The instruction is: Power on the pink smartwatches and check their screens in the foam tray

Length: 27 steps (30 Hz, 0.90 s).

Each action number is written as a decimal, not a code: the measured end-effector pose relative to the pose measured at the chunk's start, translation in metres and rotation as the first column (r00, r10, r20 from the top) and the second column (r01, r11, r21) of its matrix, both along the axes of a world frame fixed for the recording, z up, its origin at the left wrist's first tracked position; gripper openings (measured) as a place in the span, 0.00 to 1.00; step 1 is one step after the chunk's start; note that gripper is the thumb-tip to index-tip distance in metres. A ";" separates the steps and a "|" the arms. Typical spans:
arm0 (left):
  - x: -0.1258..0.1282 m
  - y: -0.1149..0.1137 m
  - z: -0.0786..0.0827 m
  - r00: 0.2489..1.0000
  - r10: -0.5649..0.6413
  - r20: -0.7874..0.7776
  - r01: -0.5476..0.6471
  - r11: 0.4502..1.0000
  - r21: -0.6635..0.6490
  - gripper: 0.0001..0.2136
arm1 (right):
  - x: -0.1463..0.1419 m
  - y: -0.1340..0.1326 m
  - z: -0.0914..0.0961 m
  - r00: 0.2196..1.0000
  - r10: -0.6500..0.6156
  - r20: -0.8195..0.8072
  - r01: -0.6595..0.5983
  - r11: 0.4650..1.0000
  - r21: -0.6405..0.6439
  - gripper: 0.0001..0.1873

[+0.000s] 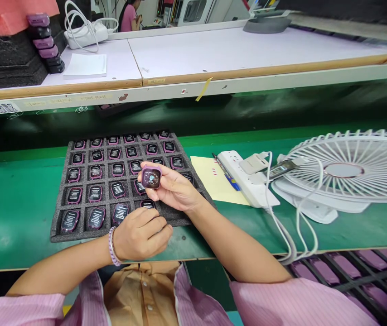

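A small purple-framed smartwatch body (152, 177) without a strap is in my right hand (175, 188), pinched between thumb and fingers. Its lit screen faces up and shows a coloured watch face. Below it, my left hand (143, 233) is curled closed over the front edge of the foam tray; its fingertips are turned away, so anything inside them is hidden. The dark grey foam tray (57, 213) holds rows of similar watch bodies, such as a front-left one (70, 221), in separate compartments. Their screens show lines of white text. My hands cover part of the tray.
To the right lie yellow paper (203, 174), a blue pen (231, 182), a white power strip (248, 181) with cables, and a white fan (343, 170). A raised shelf (193, 52) runs behind. More purple pieces (346, 265) sit low at right. A person (129, 18) is in the background.
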<state>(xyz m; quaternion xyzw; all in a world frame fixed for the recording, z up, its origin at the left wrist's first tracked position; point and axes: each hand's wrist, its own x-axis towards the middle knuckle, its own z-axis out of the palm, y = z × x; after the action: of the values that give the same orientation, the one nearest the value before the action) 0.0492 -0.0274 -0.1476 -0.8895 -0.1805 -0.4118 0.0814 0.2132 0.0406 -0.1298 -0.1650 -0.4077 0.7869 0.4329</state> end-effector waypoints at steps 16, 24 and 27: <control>0.010 -0.029 -0.024 0.928 -0.279 -0.247 0.288 0.958 0.002 0.15 | -0.004 0.009 -0.006 0.999 -0.030 0.035 0.032 0.998 -0.058 0.26; 0.011 -0.035 -0.051 0.732 -0.344 -0.589 0.017 0.873 -0.488 0.40 | -0.008 0.008 -0.015 0.985 -0.122 0.124 0.123 0.992 -0.003 0.25; 0.012 -0.033 -0.051 0.723 -0.387 -0.573 0.019 0.839 -0.543 0.38 | -0.007 0.008 -0.016 0.974 -0.155 0.167 0.151 0.988 0.035 0.25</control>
<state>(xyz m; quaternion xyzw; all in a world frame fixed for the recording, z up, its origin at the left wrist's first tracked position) 0.0609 -0.0608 -0.1985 -0.9803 -0.1376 -0.0138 -0.1412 0.2059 0.0485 -0.1459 -0.2572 -0.4377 0.7299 0.4577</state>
